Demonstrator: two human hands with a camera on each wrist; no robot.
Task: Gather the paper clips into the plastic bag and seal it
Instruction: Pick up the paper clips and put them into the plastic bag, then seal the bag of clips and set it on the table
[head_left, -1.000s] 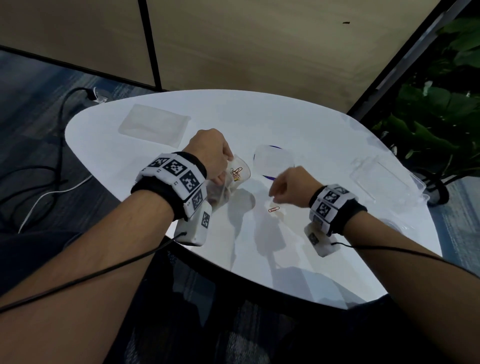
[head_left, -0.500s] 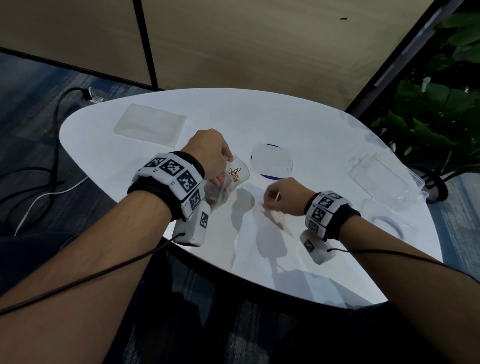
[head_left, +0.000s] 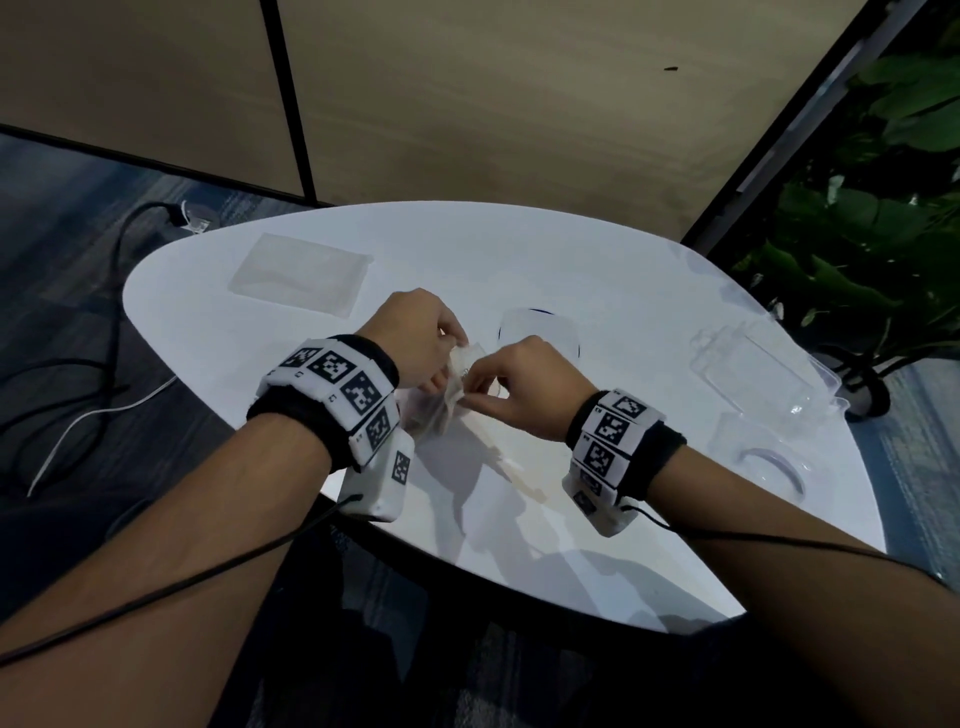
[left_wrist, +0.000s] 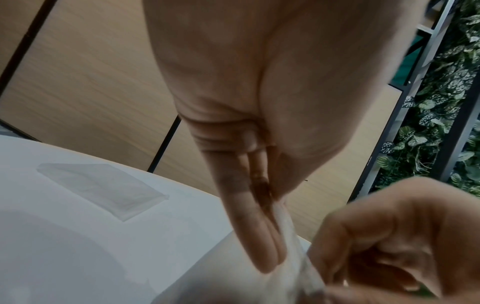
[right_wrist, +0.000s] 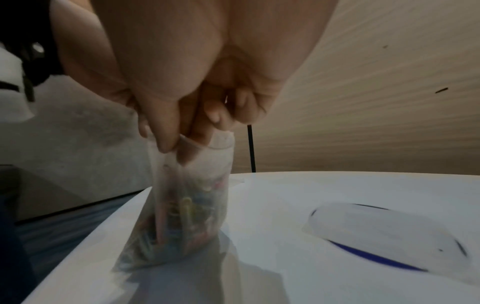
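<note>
From the head view, our left hand (head_left: 415, 332) and right hand (head_left: 519, 384) meet over the white oval table (head_left: 597, 270), both pinching the small clear plastic bag (head_left: 447, 400) between them. The left wrist view shows straight fingers (left_wrist: 259, 242) pressing its film. The right wrist view shows the bag upright, coloured paper clips (right_wrist: 182, 216) at its bottom, mouth directly under our pinching fingertips (right_wrist: 166, 139); free tabletop lies rightward.

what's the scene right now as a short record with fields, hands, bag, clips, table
left hand: pinches the plastic bag at its top
right hand: fingers at the bag's open mouth
paper clips: coloured, piled inside the bag
bag seal: not closed yet
white table: no loose clip visible; flat stack of clear bags at far left
</note>
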